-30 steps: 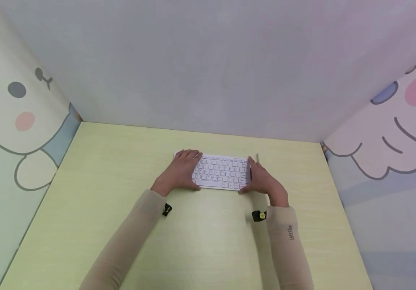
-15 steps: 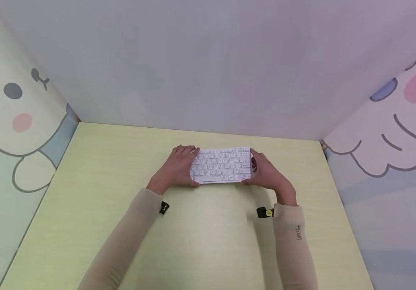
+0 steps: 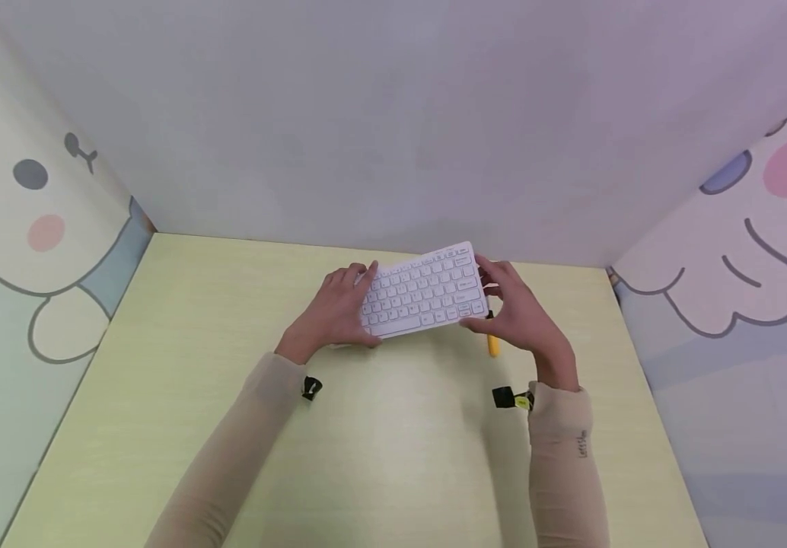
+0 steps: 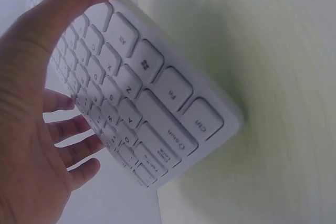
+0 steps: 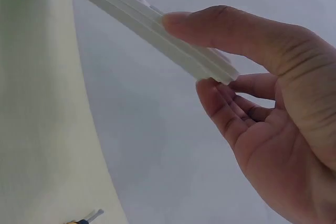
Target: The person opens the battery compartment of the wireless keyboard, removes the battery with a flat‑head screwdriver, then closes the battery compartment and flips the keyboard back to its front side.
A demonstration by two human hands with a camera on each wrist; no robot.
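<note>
A compact white keyboard [image 3: 424, 293] is held between both hands, its right end raised off the table and its left end lower. My left hand [image 3: 335, 308] grips the left part, thumb on the near edge and fingers at the far edge; in the left wrist view the keyboard [image 4: 121, 93] shows its Ctrl and Fn corner close over the tabletop. My right hand [image 3: 520, 308] pinches the right end; the right wrist view shows the thumb on top and fingertips under the keyboard [image 5: 142, 22]. Below the right hand lies a screwdriver [image 3: 492, 346] with a yellow handle, partly hidden.
The pale yellow table [image 3: 380, 457] meets a plain grey wall [image 3: 380, 137] just behind the keyboard. Side panels with cartoon animals [image 3: 58, 228] stand left and right. The screwdriver's metal shaft [image 5: 97, 214] shows at the bottom of the right wrist view.
The keyboard's right end has risen and swung away toward the wall, so it now slants. My right hand has lifted with it, uncovering the screwdriver's yellow handle. The left hand has moved little.
</note>
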